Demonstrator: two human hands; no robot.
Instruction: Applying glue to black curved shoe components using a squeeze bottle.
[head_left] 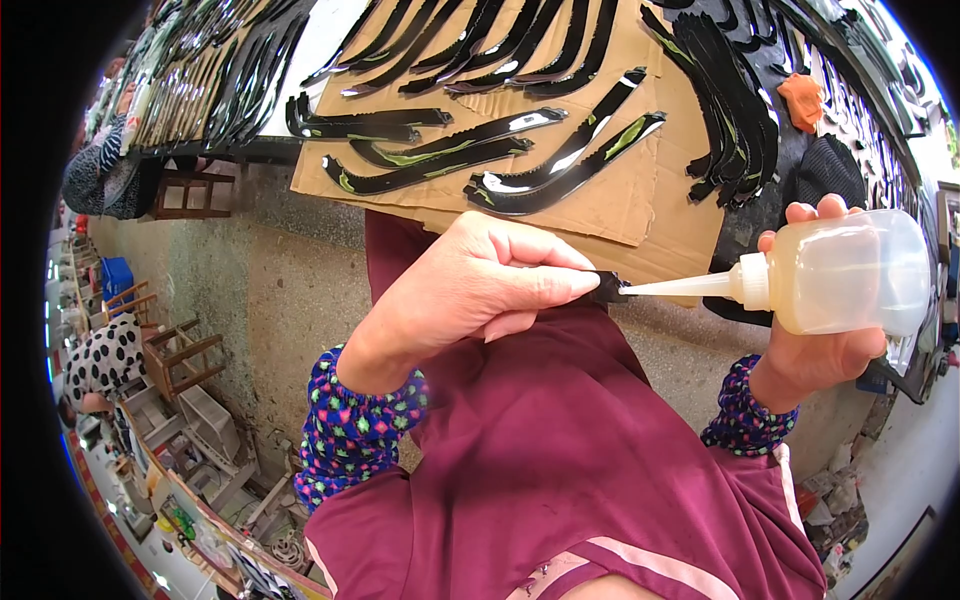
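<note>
Between the thumb and fingers of my left hand (465,280) is the end of a small black strip (608,288), most of it hidden by the grip. My right hand (820,360) is wrapped around a clear squeeze bottle (850,270) of pale yellowish liquid, tilted on its side. Its long white nozzle (680,286) points left, and the tip meets the black strip. Just beyond my hands, several glossy curved black strips (570,170), some with green patches, lie on a sheet of brown cardboard (440,203).
A pile of black strips (735,120) lies at the table's right, near an orange lump (802,102) and a dark cloth-like item (830,172). Wooden stools (195,195) stand on the floor to the left. Two other people are at the far left, one in a polka-dot top (105,355).
</note>
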